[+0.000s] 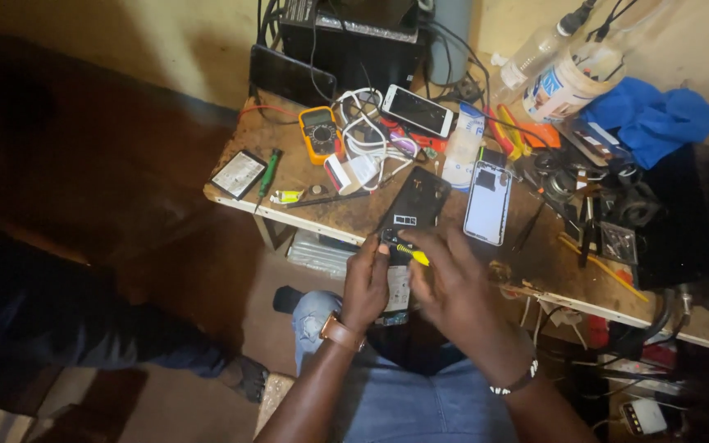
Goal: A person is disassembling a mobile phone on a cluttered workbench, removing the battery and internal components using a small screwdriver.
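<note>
Down at the bench edge (535, 283), the left hand (364, 283) curled shut round an opened phone (397, 289) — the right hand (453, 283), fingers closed, pinched a yellow tool (413, 255) against it, above the lap.

On the worktop (535, 271) a white phone (418, 111) lies with its pale screen up, tilted, near the back. Left of it an orange multimeter (320, 134) shows a small grey display. At the left edge rests a flat rectangular pack (239, 174) — white label, black border. A plastic jar (566, 89) at the back right carries a white and blue label, lying tilted.
</note>
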